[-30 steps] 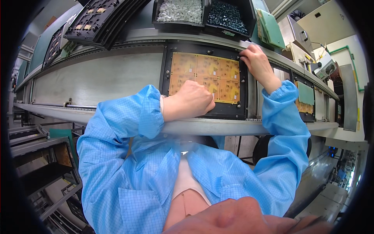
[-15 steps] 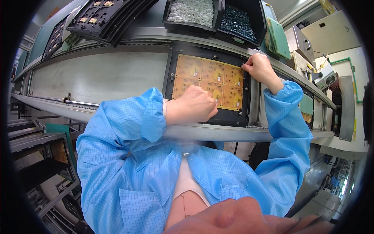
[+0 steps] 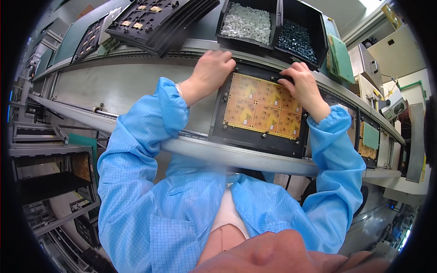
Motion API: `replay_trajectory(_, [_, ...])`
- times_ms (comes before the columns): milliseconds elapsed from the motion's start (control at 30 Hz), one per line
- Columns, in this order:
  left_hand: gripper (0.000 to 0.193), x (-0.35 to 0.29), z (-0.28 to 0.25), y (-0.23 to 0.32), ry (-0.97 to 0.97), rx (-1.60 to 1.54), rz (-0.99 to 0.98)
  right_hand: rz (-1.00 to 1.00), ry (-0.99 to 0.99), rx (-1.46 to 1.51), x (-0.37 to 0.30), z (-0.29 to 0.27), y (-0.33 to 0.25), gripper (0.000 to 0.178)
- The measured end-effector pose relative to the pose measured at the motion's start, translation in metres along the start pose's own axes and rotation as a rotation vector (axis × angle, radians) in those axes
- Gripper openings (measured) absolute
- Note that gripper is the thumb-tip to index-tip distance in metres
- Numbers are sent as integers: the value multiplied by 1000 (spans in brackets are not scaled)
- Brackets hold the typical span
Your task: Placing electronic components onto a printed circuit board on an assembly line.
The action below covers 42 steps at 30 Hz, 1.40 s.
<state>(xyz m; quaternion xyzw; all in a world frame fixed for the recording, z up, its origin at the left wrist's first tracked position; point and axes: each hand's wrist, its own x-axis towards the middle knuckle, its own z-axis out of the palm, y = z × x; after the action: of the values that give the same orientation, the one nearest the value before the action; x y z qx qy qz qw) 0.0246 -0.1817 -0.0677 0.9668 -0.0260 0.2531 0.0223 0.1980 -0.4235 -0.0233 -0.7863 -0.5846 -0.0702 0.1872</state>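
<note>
A yellow-orange circuit board panel [image 3: 265, 105], divided into several equal sections with small white labels, lies in a black carrier frame [image 3: 259, 144] on the conveyor. Small dark knobs sit around the frame's border. My right hand [image 3: 304, 86] reaches over the panel's upper right part, thumb and forefinger closed around a dark knob [image 3: 274, 78] at the middle of the far border. At the frame's far left corner is my left hand [image 3: 209, 74], its fingers bent and closed; whatever is at their tips is hidden.
Beyond the conveyor rail [image 3: 200, 44] stand a black bin of white pieces [image 3: 246, 23] and a black bin of dark pieces [image 3: 297, 41]. A stack of black carriers [image 3: 148, 22] leans at far left. Green sheets [image 3: 339, 57] stand right of the bins. A metal rack [image 3: 50, 150] is lower left.
My left hand has moved from over the panel's near left part to the frame's far left corner. My right hand has shifted left from the far right corner to the far border's middle. The view has shifted.
</note>
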Motion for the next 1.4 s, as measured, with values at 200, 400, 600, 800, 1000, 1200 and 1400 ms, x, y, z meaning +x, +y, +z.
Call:
replay_trajectory(200, [15, 23, -13, 8, -240, -133, -132, -30, -120, -113, 14, 17, 0, 12])
replay_trajectory(400, [21, 29, -13, 21, -380, -168, -339, -109, -328, -202, 37, 13, 6, 17])
replay_trajectory(600, [19, 19, -9, 23, -284, -141, -288, 47, -500, -205, 51, 1, -22, 21])
replay_trajectory(800, [19, 4, -23, 22, -132, -120, -78, 45, -377, -175, 34, 1, -11, 22])
replay_trajectory(1000, [26, -30, -32, 9, -104, -459, 216, 254, -145, 86, -20, -25, 1, 24])
replay_trajectory(1200, [27, -29, -18, 22, 59, -247, 303, 519, 143, 5, -75, -28, 20, 23])
replay_trajectory(1400, [23, -27, -29, 22, 13, -173, 254, 650, 70, -19, -100, -5, 17, 43])
